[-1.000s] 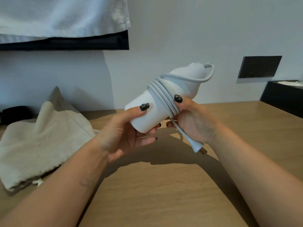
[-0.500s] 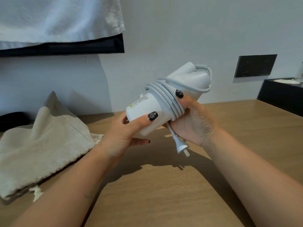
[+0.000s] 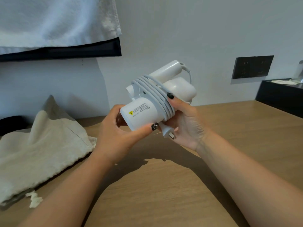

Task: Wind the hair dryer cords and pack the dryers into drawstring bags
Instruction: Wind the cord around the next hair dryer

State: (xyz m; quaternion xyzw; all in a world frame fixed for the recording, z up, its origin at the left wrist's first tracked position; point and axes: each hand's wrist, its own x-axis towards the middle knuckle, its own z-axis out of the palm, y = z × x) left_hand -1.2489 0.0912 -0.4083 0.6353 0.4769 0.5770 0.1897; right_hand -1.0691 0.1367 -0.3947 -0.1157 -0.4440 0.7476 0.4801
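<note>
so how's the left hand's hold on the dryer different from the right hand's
The left hand grips the hair dryer at its barrel end by the warning label; the right hand grips it further back, at the wound cord. The left thumb lies on bare casing, the right thumb presses on the coils. The plug hangs by the right palm, not the left. Both hold the dryer above the table.

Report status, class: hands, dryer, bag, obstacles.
Both hands, left hand and right hand, gripping hair dryer. Cord wound, plug loose. Drawstring bag flat on table, left. Nothing between.
</note>
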